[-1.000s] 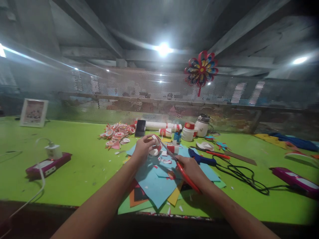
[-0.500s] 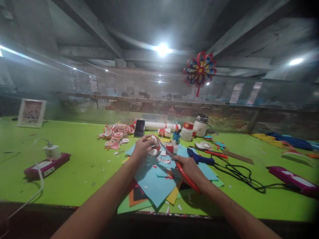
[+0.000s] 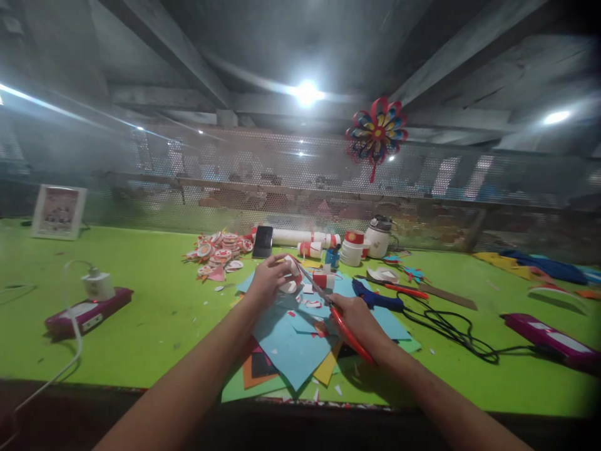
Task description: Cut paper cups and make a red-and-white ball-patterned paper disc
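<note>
My left hand [image 3: 271, 281] is closed on a white and red paper cup piece [image 3: 292, 268], holding it above the coloured paper. In my right hand [image 3: 359, 317] is a pair of scissors with red handles [image 3: 348, 331]; the blades reach up and left to the edge of the cup piece. Whether the blades are parted is hard to make out. Under both hands lie blue paper sheets [image 3: 293, 351] with white and red scraps [image 3: 310, 304] on them. Just beyond the scissors a red and white cup [image 3: 323, 280] lies on its side.
A blue glue gun [image 3: 378, 297] with a black cord lies right of my right hand. Behind stand a phone [image 3: 263, 242], stacked cups [image 3: 352, 250] and a flask [image 3: 378, 238]. Paper discs [image 3: 223, 250] are heaped to the left. Purple power strips [image 3: 89, 316] sit at both sides.
Almost nothing differs. Both hands, the cup piece and the scissors stay nearly in place, with only a slight shift of the view.
</note>
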`<act>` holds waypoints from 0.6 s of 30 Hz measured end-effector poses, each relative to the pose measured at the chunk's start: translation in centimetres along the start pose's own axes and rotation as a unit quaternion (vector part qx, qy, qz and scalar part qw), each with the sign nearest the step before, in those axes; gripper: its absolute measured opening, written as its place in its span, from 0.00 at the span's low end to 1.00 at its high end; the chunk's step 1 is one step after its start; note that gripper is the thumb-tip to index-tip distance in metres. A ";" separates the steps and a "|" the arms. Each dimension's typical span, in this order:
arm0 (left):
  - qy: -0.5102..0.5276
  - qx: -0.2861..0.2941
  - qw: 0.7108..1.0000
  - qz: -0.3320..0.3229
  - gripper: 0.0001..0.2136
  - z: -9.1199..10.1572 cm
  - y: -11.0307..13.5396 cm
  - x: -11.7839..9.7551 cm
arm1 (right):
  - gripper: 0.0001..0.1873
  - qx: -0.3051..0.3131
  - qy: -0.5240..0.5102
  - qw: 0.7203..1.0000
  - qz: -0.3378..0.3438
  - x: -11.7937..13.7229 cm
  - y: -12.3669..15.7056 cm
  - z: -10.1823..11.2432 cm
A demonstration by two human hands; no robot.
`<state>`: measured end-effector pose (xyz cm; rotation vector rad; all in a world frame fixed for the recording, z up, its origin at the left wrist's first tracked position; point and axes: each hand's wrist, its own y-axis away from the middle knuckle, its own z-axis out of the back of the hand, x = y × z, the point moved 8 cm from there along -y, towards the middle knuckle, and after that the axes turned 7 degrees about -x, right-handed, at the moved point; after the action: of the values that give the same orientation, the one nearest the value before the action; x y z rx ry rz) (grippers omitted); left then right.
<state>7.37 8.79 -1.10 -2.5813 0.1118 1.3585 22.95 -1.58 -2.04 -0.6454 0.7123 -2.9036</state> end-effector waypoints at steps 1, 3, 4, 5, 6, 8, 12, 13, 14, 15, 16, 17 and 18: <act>0.002 0.000 1.000 0.003 0.13 0.0 -0.1 0.0 | 0.15 -0.001 0.003 1.000 -0.001 0.0 0.0 0.0; 0.007 -0.002 1.000 0.008 0.11 0.1 -0.2 0.1 | 0.15 -0.003 0.008 1.000 -0.001 0.0 -0.1 0.0; 0.008 -0.003 1.000 0.010 0.10 0.2 -0.4 0.1 | 0.16 -0.005 0.010 1.000 0.001 0.0 -0.2 0.1; 0.010 -0.005 1.000 0.011 0.09 0.3 -0.5 0.1 | 0.17 -0.006 0.010 1.000 0.003 0.1 -0.2 0.1; 0.011 -0.006 1.000 0.013 0.09 0.4 -0.6 0.2 | 0.17 -0.006 0.008 1.000 0.007 0.2 -0.2 0.2; 0.014 -0.007 1.000 0.017 0.09 0.5 -0.7 0.3 | 0.17 -0.006 -0.001 1.000 0.014 0.5 -0.3 0.3; 0.019 -0.003 1.000 0.016 0.13 0.5 -0.7 0.4 | 0.18 -0.001 -0.023 0.999 0.022 0.7 -0.3 0.5; 0.020 -0.003 1.000 0.014 0.13 0.5 -0.6 0.5 | 0.19 0.002 -0.028 0.999 0.024 0.8 -0.3 0.6; 0.020 -0.002 1.000 0.012 0.14 0.5 -0.6 0.4 | 0.20 0.005 -0.031 0.999 0.026 0.8 -0.2 0.6; 0.019 -0.002 1.000 0.010 0.15 0.5 -0.5 0.4 | 0.20 0.008 -0.034 0.999 0.027 0.8 -0.2 0.6; 0.018 -0.001 1.000 0.010 0.15 0.5 -0.4 0.4 | 0.21 0.009 -0.035 0.999 0.027 0.8 -0.2 0.6; 0.017 0.000 1.000 0.009 0.16 0.4 -0.4 0.3 | 0.21 0.010 -0.036 0.999 0.026 0.7 -0.2 0.6; 0.017 0.001 1.000 0.009 0.16 0.3 -0.3 0.3 | 0.21 0.011 -0.036 0.999 0.024 0.7 -0.2 0.6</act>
<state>7.29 9.16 -1.47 -2.6073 0.1428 1.3212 22.58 -1.75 -1.18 -0.7144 0.6779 -2.8244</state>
